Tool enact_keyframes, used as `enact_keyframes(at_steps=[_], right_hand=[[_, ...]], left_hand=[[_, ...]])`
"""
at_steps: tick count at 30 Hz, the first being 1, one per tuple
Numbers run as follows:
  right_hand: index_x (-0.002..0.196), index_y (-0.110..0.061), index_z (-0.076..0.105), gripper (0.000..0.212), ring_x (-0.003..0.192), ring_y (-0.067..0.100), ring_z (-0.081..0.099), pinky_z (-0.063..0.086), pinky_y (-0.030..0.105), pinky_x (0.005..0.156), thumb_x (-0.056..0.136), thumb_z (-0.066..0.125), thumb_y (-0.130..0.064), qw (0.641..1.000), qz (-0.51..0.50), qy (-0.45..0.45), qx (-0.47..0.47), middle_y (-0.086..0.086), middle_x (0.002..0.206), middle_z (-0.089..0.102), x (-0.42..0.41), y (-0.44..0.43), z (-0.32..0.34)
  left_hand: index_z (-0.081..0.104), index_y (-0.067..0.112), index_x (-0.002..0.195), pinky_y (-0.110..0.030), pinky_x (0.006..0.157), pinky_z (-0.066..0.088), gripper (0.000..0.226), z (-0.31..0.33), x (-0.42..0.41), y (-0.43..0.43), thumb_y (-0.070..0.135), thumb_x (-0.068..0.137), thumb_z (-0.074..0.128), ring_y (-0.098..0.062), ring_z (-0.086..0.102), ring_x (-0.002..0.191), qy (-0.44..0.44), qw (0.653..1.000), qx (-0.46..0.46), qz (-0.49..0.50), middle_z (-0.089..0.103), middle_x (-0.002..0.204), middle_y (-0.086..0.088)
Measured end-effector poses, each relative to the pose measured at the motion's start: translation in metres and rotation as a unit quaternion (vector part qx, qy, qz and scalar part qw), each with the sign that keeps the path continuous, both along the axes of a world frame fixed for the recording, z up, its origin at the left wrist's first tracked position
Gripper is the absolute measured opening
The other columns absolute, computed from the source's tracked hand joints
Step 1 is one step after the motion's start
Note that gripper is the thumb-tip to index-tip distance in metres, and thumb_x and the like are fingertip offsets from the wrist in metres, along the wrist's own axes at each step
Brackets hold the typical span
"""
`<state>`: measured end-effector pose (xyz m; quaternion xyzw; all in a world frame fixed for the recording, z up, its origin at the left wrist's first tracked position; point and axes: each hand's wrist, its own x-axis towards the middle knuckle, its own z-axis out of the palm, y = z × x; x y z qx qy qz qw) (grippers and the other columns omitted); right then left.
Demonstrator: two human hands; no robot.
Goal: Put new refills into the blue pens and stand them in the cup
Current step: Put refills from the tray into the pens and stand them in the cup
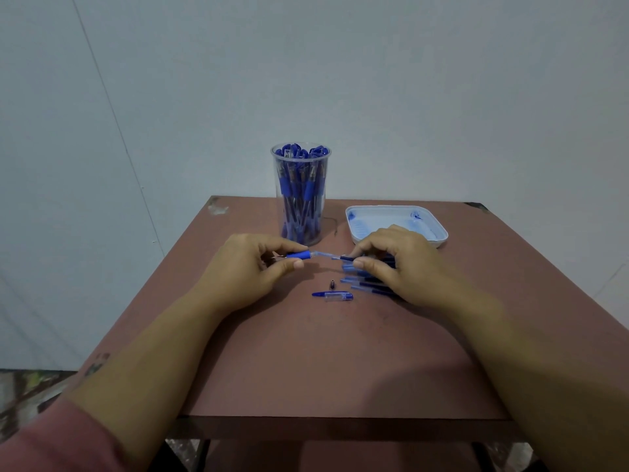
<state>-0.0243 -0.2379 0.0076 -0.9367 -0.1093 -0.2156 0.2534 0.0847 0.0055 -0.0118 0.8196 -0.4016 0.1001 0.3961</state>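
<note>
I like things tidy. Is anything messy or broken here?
Yes. The white tray has blue smears inside, like spilled ink, and the table looks chipped at its far-left corner.

The cup looks clear glossy plastic; the tray smooth white plastic; the table matt brown, scuffed at corners.

The surface is a reddish-brown table top, and its two far corners are chipped. A white tray sits on the far right part of it, with blue smears inside. Behind stands a plain pale wall. A bit of patchy floor shows at the lower left.
</note>
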Motion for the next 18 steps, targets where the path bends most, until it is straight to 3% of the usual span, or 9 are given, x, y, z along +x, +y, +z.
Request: enact_keyframes(at_steps=[4,7,10,15,18], right_hand=[[0.095,-0.033,0.071,0.009,0.081,0.002,0.047,0.041,0.033,0.079,0.090,0.063,-0.034,0.997,0.006,-0.027,-0.070,-0.026,0.079,0.057,0.002,0.004,0.000],[0.106,-0.037,0.070,0.020,0.082,0.001,0.045,0.040,0.033,0.079,0.091,0.058,-0.042,0.994,0.021,-0.033,-0.107,-0.025,0.086,0.060,0.002,0.014,0.001],[0.117,-0.037,0.061,0.029,0.087,0.000,0.046,0.039,0.032,0.086,0.089,0.062,-0.044,0.995,-0.008,-0.037,-0.090,-0.024,0.094,0.058,-0.003,0.011,0.002],[0.099,-0.032,0.066,0.008,0.086,0.003,0.048,0.043,0.036,0.084,0.091,0.064,-0.031,0.997,-0.015,-0.021,-0.070,-0.019,0.086,0.060,-0.004,0.009,0.001],[0.115,-0.037,0.066,0.023,0.087,-0.002,0.046,0.040,0.031,0.084,0.093,0.061,-0.032,0.997,0.017,-0.014,-0.071,-0.029,0.087,0.054,0.001,0.017,-0.002]], left_hand=[[0.073,0.043,0.103,-0.023,0.070,0.051,0.021,-0.001,-0.004,-0.003,0.034,0.084,0.074,-0.008,0.063,0.074,-0.012,0.998,0.050,-0.028,0.072,0.091,0.022],[0.073,0.041,0.105,-0.017,0.070,0.047,0.022,-0.001,-0.006,-0.006,0.033,0.085,0.073,0.000,0.062,0.076,-0.028,0.998,0.053,-0.031,0.071,0.092,0.025],[0.073,0.043,0.105,-0.022,0.073,0.050,0.022,-0.002,-0.004,-0.005,0.034,0.085,0.073,-0.002,0.063,0.077,-0.026,0.999,0.042,-0.019,0.071,0.093,0.024],[0.073,0.043,0.105,-0.021,0.073,0.048,0.021,-0.002,-0.004,-0.005,0.036,0.085,0.073,0.001,0.063,0.079,-0.030,0.999,0.041,-0.012,0.071,0.095,0.026],[0.072,0.044,0.105,-0.022,0.073,0.050,0.021,-0.001,-0.005,-0.006,0.043,0.084,0.069,0.001,0.064,0.081,-0.031,0.999,0.039,-0.019,0.070,0.095,0.027]])
